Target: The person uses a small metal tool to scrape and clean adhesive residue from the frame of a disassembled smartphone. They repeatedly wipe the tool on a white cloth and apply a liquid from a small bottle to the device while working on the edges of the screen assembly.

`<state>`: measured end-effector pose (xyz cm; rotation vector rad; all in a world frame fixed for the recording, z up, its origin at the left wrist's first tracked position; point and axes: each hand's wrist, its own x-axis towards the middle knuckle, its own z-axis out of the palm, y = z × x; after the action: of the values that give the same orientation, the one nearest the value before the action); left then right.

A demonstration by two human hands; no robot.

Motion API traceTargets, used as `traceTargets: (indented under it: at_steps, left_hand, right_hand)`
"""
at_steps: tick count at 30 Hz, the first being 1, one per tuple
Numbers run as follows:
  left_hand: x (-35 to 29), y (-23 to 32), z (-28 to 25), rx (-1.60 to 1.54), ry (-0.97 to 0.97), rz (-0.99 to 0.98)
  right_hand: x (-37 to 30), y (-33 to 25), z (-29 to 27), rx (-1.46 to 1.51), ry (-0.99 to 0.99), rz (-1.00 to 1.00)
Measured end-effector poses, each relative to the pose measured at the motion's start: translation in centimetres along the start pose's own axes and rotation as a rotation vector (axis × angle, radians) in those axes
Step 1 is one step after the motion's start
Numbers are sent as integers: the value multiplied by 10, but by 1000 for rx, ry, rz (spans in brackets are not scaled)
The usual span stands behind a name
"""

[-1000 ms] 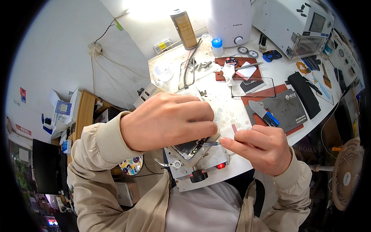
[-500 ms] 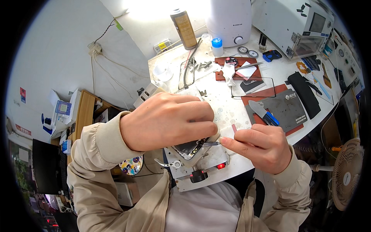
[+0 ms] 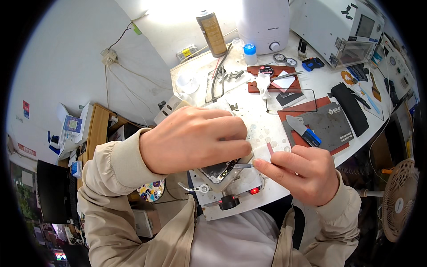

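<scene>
An opened phone (image 3: 218,172), dark inside with small parts along its edge, lies clamped in a metal holder (image 3: 209,212) at the table's near edge. Above it is my left hand (image 3: 198,140), knuckles up and fingers curled down; the fingertips and anything in them are hidden. My right hand (image 3: 307,173) is closed just right of the phone, thumb and forefinger pinched on a slim grey-bladed tool (image 3: 243,166). The blade's tip reaches the phone's right edge; whether it touches cannot be made out.
A blue-handled knife (image 3: 307,133) lies on a grey mat (image 3: 331,127) to the right. Behind are a black rectangular frame (image 3: 316,100), tweezers (image 3: 287,76), a blue-capped bottle (image 3: 250,55) and a spray can (image 3: 211,35). A fan (image 3: 399,202) stands at the far right.
My right hand has shifted very slightly right and down, the grey-bladed tool still in its pinch. The left hand has barely moved, a touch to the right.
</scene>
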<state>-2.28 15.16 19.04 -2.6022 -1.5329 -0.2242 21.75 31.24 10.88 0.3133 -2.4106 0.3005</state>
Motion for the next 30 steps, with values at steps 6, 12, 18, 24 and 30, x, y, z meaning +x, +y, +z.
traceTargets:
  at_steps: [6, 12, 18, 24, 30]
  left_hand:
    - [0, 0, 1, 3, 8, 0]
    - [1, 3, 2, 39, 58, 25]
    - [1, 9, -4, 71, 10, 18]
    - [2, 11, -4, 41, 2, -18]
    - [3, 16, -8, 28, -19, -60]
  right_hand:
    - [0, 6, 3, 23, 7, -18]
    - [-3, 2, 6, 28, 35, 18]
    - [-2, -8, 2, 28, 33, 78]
    - [-6, -7, 1, 27, 50, 101]
    - [-11, -7, 7, 67, 88, 116]
